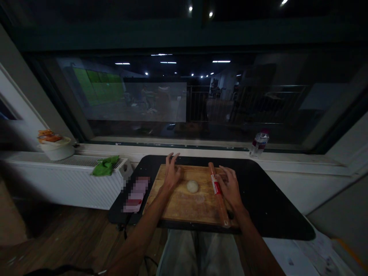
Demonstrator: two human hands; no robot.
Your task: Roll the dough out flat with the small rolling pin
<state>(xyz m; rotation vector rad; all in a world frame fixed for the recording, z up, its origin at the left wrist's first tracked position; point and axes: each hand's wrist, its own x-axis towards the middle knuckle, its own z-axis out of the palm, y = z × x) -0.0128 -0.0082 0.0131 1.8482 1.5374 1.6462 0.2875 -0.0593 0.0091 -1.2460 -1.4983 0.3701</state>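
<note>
On board [184,209], centre: dough [192,186], clear of both hands. Fingers spread, left hand [171,174] lies flat, likely steadying board; right hand [230,188] open, fingertips resting on pin [216,188], not gripping.

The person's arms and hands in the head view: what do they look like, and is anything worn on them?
Both are bare. The left hand and the right hand have no gloves, and I see no ring, watch or bracelet, though the picture is dim. The left forearm and the right forearm show no sleeves.
</note>
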